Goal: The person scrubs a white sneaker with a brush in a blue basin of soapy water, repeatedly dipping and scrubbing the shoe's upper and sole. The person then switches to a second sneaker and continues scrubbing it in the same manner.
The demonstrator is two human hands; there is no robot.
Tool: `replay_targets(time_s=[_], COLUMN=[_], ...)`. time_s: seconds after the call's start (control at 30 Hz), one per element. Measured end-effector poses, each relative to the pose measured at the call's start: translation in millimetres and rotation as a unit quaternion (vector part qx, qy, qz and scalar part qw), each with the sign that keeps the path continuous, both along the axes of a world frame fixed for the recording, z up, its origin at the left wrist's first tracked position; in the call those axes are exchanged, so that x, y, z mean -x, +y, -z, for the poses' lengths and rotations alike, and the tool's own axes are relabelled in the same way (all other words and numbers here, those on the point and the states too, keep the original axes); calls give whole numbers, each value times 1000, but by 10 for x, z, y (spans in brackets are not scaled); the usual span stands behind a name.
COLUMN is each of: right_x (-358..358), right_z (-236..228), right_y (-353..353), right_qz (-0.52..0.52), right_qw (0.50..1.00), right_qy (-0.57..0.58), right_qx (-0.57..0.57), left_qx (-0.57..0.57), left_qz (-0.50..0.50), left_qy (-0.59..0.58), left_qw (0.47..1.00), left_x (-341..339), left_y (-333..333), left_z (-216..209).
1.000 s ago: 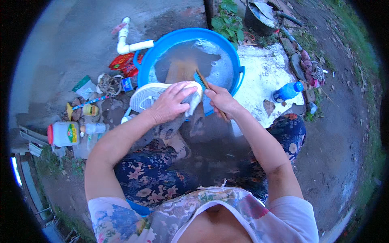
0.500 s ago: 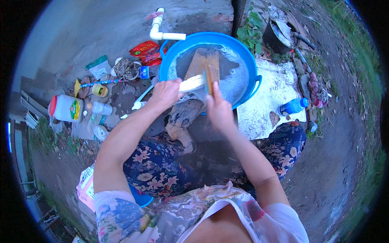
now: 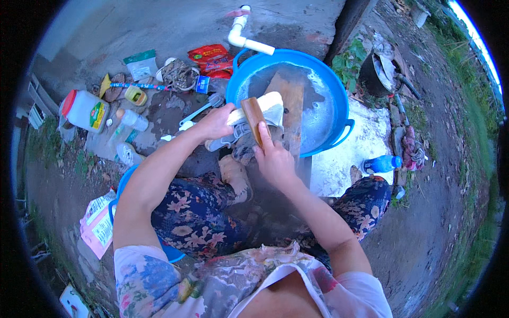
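My left hand [image 3: 216, 123] is closed around a grey lace-up shoe [image 3: 274, 112], turned so its pale sole faces upward. My right hand [image 3: 274, 161] grips a wooden brush [image 3: 253, 117], which lies across the shoe's sole; its bristles are hidden under the wood. Beneath the shoe, a wooden board [image 3: 295, 114] slopes into a round blue basin [image 3: 343, 98] of cloudy, sudsy water. The board's near end is partly hidden by the shoe and my right hand.
A white pipe tap [image 3: 249, 43] reaches over the basin rim. At left stand a red-lidded jar [image 3: 86, 110], a white shoe [image 3: 129, 155] and a long-handled brush [image 3: 199, 110]. A blue bottle [image 3: 383, 164] lies on a white sheet [image 3: 331, 175] at right.
The brush has moved back from the shoe's far end toward my left hand, and its wooden back now faces up. The whole view has shifted and tilted slightly.
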State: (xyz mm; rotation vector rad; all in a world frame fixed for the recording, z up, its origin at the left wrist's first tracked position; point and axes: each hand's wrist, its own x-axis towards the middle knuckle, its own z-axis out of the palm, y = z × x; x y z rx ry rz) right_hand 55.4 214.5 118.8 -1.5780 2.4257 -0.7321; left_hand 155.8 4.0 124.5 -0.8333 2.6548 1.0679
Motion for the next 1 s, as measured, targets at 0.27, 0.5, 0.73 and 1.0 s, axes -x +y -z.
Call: replay_targets(time_s=[0.27,0.5,0.73,1.0], right_x=[347,-170,-62,120], right_z=[225,-12,-234,-142], right_y=[-22,-23,-203,-162], right_qz=[130,-71,-7,46], right_qw=[988,996,997,995], right_qy=[-44,2,32,30], right_qx=[64,48,65,87], left_qx=[-174,-10,38,49], left_qz=[-14,-87,-99,-118], left_qy=[34,70,141,243], left_qw=[984,994,984,962], left_x=[-379,-216,-62,14], left_y=[146,242,250,211], left_z=[-2,-57,-210,-266])
